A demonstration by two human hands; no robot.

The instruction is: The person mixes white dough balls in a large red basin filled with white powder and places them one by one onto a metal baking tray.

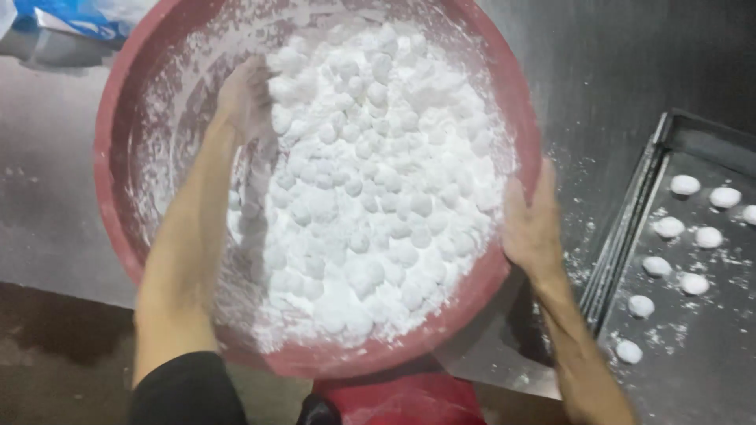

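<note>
One red basin (126, 142), tilted and heaped with floured white balls (378, 197) too many to count, fills the near centre. Left hand (248, 98) digs into the heap, grip hidden; right hand (531, 224) lies open-palmed against the rim. One dark tray (693, 354) at right holds ten balls (668, 227).
</note>
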